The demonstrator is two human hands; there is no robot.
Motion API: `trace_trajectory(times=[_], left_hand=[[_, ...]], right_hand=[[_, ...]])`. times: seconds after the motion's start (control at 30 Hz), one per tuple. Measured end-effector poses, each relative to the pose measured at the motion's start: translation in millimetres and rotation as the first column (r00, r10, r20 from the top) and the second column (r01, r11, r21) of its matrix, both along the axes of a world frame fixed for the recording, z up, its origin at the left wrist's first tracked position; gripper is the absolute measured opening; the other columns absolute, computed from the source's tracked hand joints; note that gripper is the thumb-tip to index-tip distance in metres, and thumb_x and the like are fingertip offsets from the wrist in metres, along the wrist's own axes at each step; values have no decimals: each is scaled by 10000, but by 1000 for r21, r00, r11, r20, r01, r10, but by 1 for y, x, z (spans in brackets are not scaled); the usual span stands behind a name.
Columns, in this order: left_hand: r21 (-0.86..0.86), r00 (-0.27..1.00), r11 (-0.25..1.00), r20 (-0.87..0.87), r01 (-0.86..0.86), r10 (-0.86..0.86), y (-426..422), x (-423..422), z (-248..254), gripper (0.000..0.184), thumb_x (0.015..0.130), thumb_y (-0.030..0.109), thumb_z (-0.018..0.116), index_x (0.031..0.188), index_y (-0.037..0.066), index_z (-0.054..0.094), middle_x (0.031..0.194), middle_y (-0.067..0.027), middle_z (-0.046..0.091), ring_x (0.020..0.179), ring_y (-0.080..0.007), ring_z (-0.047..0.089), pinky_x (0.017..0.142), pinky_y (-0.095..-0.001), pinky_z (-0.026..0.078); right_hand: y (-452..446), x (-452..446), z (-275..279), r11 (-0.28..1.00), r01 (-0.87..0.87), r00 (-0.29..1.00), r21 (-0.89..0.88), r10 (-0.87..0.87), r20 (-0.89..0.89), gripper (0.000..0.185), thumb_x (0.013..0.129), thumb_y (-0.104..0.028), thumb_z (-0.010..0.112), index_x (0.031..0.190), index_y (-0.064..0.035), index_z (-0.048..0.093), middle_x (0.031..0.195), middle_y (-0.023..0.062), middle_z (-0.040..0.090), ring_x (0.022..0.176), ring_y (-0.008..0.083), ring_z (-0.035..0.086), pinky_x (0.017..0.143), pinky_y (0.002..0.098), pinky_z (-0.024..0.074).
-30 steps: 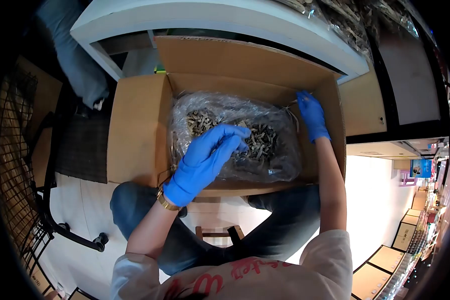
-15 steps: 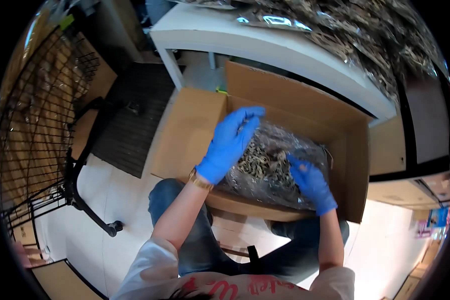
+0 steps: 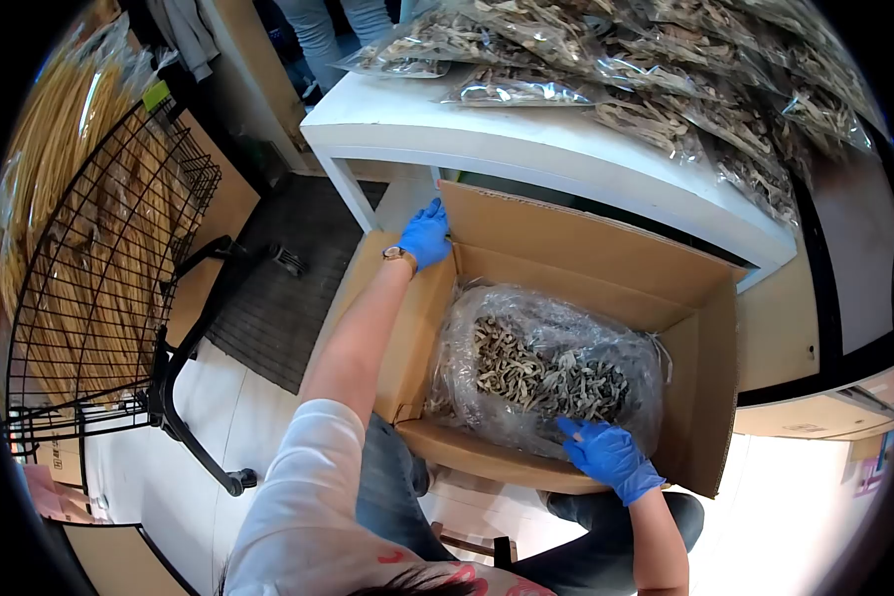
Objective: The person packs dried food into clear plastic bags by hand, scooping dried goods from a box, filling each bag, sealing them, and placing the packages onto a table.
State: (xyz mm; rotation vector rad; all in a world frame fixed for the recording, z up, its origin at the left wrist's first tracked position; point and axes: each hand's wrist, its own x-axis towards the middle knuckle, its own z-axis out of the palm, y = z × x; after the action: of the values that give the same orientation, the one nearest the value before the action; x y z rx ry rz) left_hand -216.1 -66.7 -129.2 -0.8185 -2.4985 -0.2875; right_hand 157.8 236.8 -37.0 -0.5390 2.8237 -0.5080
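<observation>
A brown cardboard box (image 3: 576,256) stands in front of me with its flaps up. In it lies a clear plastic bag (image 3: 467,328), spread open around dried, curled grey-brown pieces (image 3: 546,380). My left hand (image 3: 426,236), in a blue glove, is at the box's far left corner, its fingers stretched out by the edge of the back flap. My right hand (image 3: 611,459), also gloved in blue, is at the near right rim of the bag, its fingers bent on the plastic film. Its fingertips are partly hidden.
A white table (image 3: 417,124) behind the box bears several clear bags of dried pieces (image 3: 646,79). On the left, a black wire rack (image 3: 99,278) stands before long yellowish sticks (image 3: 60,189) in plastic. A dark mat (image 3: 268,328) covers floor. Another person's legs (image 3: 333,25) show behind the table.
My left hand has moved from above the bag to the box's far left corner. The right hand has withdrawn towards me to the bag's near rim, and the pieces are more exposed. The view has shifted.
</observation>
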Motion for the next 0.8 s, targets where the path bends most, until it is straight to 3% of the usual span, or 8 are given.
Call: trace_trajectory(times=[0.07,0.17,0.4,0.5,0.57,0.63,0.7,0.8], left_hand=[[-227,951,974,300,-2,72,-4,-2,3,337,787,203,571,1091,65,620,1113,-136,616,1059,-312,583,937,-433,448],[-344,933,935,303,-82,193,7,26,45,216,801,201,569,946,76,669,982,-108,653,971,-320,603,841,-432,482],[-115,885,971,400,-210,239,-4,69,60,189,823,286,600,883,126,681,871,-105,676,804,-313,639,698,-423,506],[17,807,998,589,-53,33,8,125,73,235,843,331,610,898,109,668,827,-119,674,755,-317,639,685,-401,500],[131,735,991,668,34,-113,25,165,77,238,848,330,614,900,100,652,813,-124,668,740,-316,634,679,-390,498],[266,694,942,639,205,-332,46,207,85,231,849,320,611,883,92,619,797,-135,647,728,-317,621,678,-386,494],[222,586,892,687,394,-430,71,247,106,220,854,306,587,902,91,598,834,-142,632,757,-327,616,692,-407,494],[279,501,881,738,383,-451,96,295,108,237,869,287,581,995,89,611,962,-166,634,891,-350,616,783,-425,496]], right_hand=[[0,-3,1,1000,-5,999,-7,4,-40,379,831,-233,583,1190,-111,578,807,161,617,717,336,619,641,439,504],[-4,-9,-1,996,-26,995,-83,18,-94,333,827,-228,584,1134,-99,596,775,150,611,684,323,613,602,437,494],[-11,-17,-2,999,-33,997,-35,31,-73,354,841,-262,584,1146,-81,577,763,150,617,656,318,611,563,441,479],[-25,-22,10,996,13,977,-87,-31,-209,425,872,-303,574,1234,-82,535,778,169,619,664,335,612,590,447,485],[-42,-24,35,980,178,984,-90,-178,11,590,891,-375,574,1377,-83,411,908,234,634,784,369,630,705,422,513],[-48,-29,-5,923,152,980,-352,-188,-69,757,878,-392,618,1471,-101,248,1112,239,621,929,323,645,828,378,504],[-68,-36,-1,370,492,869,-788,-256,423,783,868,-310,660,1488,-122,222,1243,198,577,1010,240,614,879,336,483],[-64,-47,-4,179,626,776,-759,-237,584,585,922,-133,540,1462,-113,314,1210,127,596,950,126,570,793,254,495]])
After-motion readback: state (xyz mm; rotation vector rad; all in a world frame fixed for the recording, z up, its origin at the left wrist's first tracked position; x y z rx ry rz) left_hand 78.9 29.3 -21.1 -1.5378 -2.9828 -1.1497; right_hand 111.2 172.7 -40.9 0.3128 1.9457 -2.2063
